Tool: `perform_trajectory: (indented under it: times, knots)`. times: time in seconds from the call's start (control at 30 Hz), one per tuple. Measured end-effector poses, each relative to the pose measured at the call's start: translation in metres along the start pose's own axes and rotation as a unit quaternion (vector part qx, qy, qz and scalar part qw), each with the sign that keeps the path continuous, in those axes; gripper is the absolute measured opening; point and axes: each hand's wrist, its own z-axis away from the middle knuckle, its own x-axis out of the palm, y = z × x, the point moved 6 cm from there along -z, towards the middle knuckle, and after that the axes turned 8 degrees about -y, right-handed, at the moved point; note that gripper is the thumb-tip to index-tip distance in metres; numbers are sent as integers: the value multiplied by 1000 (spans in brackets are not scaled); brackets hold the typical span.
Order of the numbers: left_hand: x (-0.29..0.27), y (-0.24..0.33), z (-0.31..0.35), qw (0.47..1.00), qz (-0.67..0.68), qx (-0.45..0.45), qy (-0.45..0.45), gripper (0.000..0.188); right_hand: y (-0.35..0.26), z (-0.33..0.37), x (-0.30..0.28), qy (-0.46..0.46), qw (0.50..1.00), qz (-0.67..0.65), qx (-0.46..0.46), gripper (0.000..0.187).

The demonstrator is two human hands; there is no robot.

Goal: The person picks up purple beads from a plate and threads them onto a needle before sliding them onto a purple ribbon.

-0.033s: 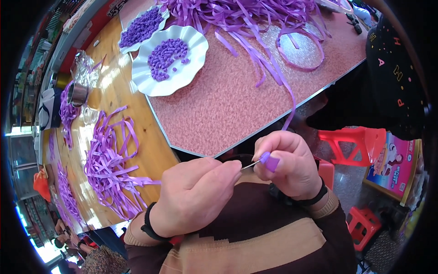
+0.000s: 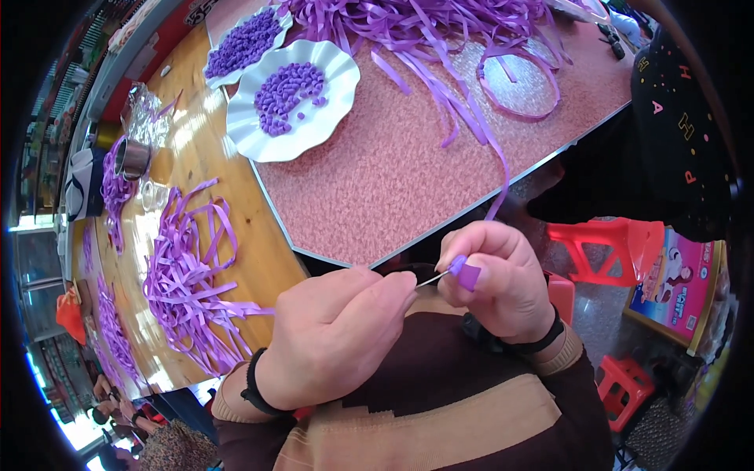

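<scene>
Between my two hands runs a thin metal needle (image 2: 430, 280), its near part pinched in the closed fingers of my left hand (image 2: 334, 334). The needle's other end meets a purple ribbon (image 2: 469, 277), which my right hand (image 2: 506, 286) grips between thumb and fingers. A short folded end of this ribbon sticks out beside the right thumb. From behind that hand, a long purple strip (image 2: 500, 177) leads up over the table edge to a heap of ribbons (image 2: 416, 31). My fingers hide where the needle enters the ribbon.
A white scalloped plate (image 2: 334, 118) of small purple ribbon knots stands on the pink tabletop (image 2: 369, 188), with a second filled dish (image 2: 271, 43) behind it. Loose ribbons (image 2: 192, 282) lie on the wooden table at left. Red stools (image 2: 605, 243) and a person in black (image 2: 667, 125) are at right.
</scene>
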Motion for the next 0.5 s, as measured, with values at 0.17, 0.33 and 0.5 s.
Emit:
perform_trajectory:
  times: [0.17,0.33,0.5]
  knots:
    - [-7,8,-1,999,-48,-17,-9,21,4,0,-4,-48,995,-88,-18,17]
    - [-10,11,0,997,-71,-3,-1,23,10,-7,-1,-148,979,-144,-3,28]
    - [-10,8,2,998,-55,11,28,24,12,-7,2,-136,974,-183,2,34]
